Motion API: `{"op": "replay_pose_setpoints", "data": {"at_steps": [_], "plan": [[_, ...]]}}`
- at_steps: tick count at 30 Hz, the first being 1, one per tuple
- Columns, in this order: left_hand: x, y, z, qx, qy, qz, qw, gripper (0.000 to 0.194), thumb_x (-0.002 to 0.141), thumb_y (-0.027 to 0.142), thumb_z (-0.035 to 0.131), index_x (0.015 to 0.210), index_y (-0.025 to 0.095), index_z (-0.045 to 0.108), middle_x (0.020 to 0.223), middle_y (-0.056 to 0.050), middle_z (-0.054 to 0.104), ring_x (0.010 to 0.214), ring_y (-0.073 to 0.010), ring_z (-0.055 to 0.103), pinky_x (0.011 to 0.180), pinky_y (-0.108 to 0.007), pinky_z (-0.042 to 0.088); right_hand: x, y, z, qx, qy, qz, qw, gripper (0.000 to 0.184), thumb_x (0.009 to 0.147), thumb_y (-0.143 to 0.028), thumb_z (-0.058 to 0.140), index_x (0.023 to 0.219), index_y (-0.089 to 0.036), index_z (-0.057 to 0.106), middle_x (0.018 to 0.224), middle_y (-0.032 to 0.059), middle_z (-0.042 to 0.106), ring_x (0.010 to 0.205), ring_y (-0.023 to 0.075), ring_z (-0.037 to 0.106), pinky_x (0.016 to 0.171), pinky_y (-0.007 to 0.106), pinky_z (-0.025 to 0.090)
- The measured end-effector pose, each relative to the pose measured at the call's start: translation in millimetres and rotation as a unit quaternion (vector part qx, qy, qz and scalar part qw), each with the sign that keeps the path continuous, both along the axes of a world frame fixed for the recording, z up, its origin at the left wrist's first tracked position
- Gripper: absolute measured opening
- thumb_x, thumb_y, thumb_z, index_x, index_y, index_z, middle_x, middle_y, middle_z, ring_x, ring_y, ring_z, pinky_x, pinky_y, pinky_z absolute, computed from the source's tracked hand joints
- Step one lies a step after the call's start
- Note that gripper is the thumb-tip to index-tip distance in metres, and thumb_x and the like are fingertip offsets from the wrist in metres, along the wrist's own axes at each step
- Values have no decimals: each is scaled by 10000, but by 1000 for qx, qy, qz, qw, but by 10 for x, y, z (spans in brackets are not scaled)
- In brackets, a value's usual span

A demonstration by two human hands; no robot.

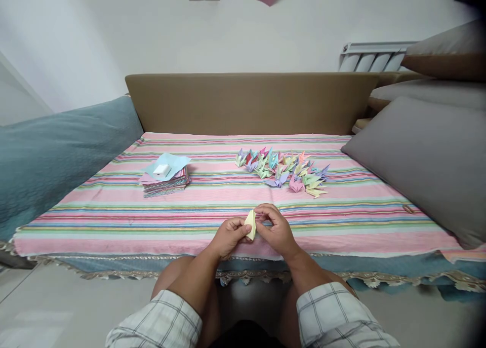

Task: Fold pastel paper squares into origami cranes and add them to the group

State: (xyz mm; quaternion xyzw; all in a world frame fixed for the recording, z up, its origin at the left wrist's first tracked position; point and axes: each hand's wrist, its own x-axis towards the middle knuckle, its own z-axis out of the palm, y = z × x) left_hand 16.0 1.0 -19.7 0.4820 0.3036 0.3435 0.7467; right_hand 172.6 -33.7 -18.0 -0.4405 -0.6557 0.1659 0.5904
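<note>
A small folded piece of pale yellow paper [250, 224] is held upright near the front edge of the striped cloth. My left hand [230, 235] pinches its lower left side, thumb across the front. From the other side, my right hand [276, 229] has its thumb and curled fingers at the paper's upper right edge. Farther back and to the right lies a cluster of several folded paper cranes [280, 179] in many colours. On the left stands a stack of square paper sheets [165, 188], topped by a light blue sheet [178, 162] with a small white block [162, 170] on it.
The pink striped cloth [94, 235] covers the sofa seat, with a brown backrest [246, 105] behind. Grey cushions [425, 160] fill the right end; a blue-covered armrest [68, 155] bounds the left. A small brownish item [408, 209] lies near the cushion.
</note>
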Motion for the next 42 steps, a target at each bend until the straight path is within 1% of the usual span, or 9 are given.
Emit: {"op": "replay_pose_setpoints", "data": {"at_steps": [5,10,12,16,19,24,30,35,42], "plan": [[-9,22,-27,42,9,-20,999,310,630,388,745,669,123,590,587,13,593,549,-84,523,581,-227,451,34,3,-8,1,-14,4,1000,99,740,-159,590,796,-218,535,891,34,580,841,162,561,704,294,480],[-10,27,-26,78,27,-28,996,311,647,399,730,676,121,593,599,5,591,567,-89,518,593,-232,449,61,-9,18,-19,-48,12,999,136,744,-146,574,858,-220,572,843,26,590,781,155,556,682,284,479],[-8,22,-15,89,34,-30,995,311,654,404,722,723,121,616,610,6,587,576,-92,513,599,-235,448,70,-11,28,-13,-61,9,998,124,742,-145,579,840,-220,580,826,25,585,766,155,552,685,289,475],[6,14,-5,122,47,-12,991,321,669,400,708,830,126,662,657,1,602,619,-103,512,619,-234,429,83,-9,32,15,-84,-11,996,91,741,-140,585,786,-219,574,869,38,583,850,177,551,755,324,464],[28,10,-21,143,45,16,989,280,671,387,707,766,126,672,677,-9,623,654,-116,523,657,-242,415,81,-6,21,38,-99,-24,994,76,754,-146,582,765,-220,566,861,37,593,870,183,549,778,340,452],[60,4,-51,125,37,51,990,269,607,378,747,680,134,664,633,4,622,625,-116,523,651,-238,404,52,-7,-1,43,-106,-27,993,51,789,-167,559,783,-216,572,783,27,597,801,174,552,730,331,453],[60,-4,-35,112,61,66,990,263,588,386,751,627,137,677,576,10,613,578,-113,504,623,-239,394,50,-27,27,34,-121,-14,992,105,812,-206,552,880,-238,625,810,34,631,810,183,566,734,340,461],[64,0,-44,88,49,75,992,268,578,386,762,643,136,693,577,10,614,575,-113,497,617,-238,378,35,-31,28,38,-122,-33,991,82,814,-212,538,822,-233,617,783,36,627,781,182,563,712,341,458],[60,-2,-60,41,-1,72,997,279,586,380,767,688,130,699,597,4,618,593,-109,500,617,-230,373,-71,-34,-31,24,-107,-47,993,85,821,-196,503,831,-219,583,786,34,602,745,165,555,662,299,454]]}}
